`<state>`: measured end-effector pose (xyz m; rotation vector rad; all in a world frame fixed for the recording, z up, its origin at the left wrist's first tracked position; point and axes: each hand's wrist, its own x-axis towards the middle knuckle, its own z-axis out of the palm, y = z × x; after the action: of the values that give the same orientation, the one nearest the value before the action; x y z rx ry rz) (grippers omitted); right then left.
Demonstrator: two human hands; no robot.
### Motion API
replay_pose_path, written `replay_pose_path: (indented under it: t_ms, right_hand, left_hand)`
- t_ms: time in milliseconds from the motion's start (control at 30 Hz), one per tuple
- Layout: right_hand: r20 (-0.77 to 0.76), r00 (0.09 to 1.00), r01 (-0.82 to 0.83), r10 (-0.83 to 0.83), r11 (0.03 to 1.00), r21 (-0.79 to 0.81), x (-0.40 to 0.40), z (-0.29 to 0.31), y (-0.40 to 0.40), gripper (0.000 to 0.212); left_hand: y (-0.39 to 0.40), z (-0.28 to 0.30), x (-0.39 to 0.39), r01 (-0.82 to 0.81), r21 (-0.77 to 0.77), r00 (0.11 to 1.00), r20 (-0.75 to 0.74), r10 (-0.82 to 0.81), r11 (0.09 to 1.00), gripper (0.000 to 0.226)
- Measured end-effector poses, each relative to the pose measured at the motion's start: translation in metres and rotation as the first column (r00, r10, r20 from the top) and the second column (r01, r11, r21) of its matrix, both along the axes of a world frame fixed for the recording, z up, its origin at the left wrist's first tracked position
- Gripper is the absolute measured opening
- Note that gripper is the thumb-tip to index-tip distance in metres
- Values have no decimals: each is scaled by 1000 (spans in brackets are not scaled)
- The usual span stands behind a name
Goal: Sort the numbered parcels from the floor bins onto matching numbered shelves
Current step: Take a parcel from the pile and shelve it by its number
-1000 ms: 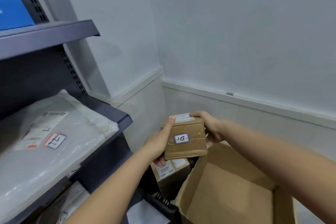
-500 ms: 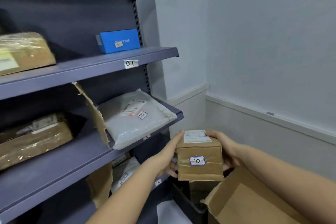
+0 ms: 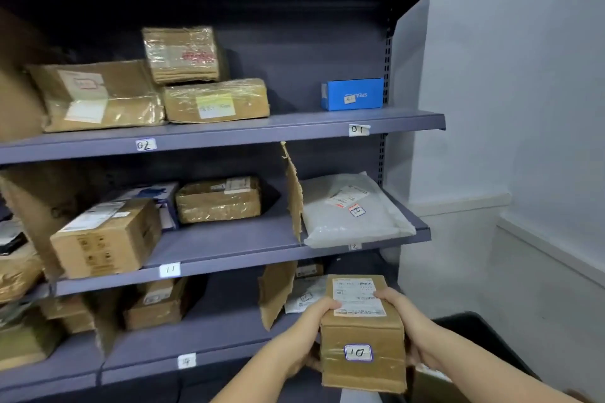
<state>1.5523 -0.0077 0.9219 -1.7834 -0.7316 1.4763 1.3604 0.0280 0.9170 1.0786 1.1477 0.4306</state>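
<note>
Brown cardboard fills our grip: we hold the box (image 3: 361,334) in front of the shelving, low and to the right, with its face tag (image 3: 358,352) reading "10" turned toward us so we can read it against the shelf labels. Our left hand (image 3: 311,334) curls round the box's left edge, thumb lying over the top beside the shipping slip, fingers hidden underneath. Our right hand (image 3: 401,321) mirrors it on the other side, thumb on top and fingers wrapped round the far edge. Two hands on a small box looks like a choice for steadiness while we search, not for weight.

The box is in the air, touching no shelf, and sits level with the lowest visible tier, whose edge label (image 3: 186,361) seems to read "14". Above it the middle tier carries "11" (image 3: 170,269) on the left, and a grey mailer (image 3: 350,213) lies in the right bay behind a cardboard divider (image 3: 293,193). The top shelf (image 3: 229,134) shows "02" and, at the right, a label (image 3: 358,129) that reads "01", or "10" if stuck on upside down; a blue box (image 3: 353,94) stands just above it.

We judge that bay the likely match, so next comes a lift up and to the right, setting the box beside the blue one. No label plainly reading "10" is in view, so that stays a guess.
</note>
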Motion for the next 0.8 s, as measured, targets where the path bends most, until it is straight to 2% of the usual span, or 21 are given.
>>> replay_pose_path:
  t_ms: [100, 300, 533, 667, 800]
  right_hand:
    - [27, 994, -103, 103, 994, 20, -24, -1, -5, 48]
    - [40, 946, -323, 322, 946, 22, -83, -2, -4, 52]
    - [25, 849, -528, 528, 849, 25, -167, -5, -16, 51]
    - [10, 803, -596, 596, 802, 38, -213, 2, -23, 50]
    - [-8, 752, -657, 659, 750, 70, -257, 16, -24, 51]
  left_hand:
    - [-22, -2, -25, -93, 2, 996, 7, 93, 996, 51]
    - [-62, 2, -81, -335, -2, 942, 1, 335, 942, 37]
    - [-118, 7, -153, -519, 40, 851, -73, 521, 854, 42]
    - [-138, 18, -187, -619, 53, 779, -93, 621, 784, 29]
    - [-149, 24, -224, -713, 52, 698, -55, 714, 700, 27]
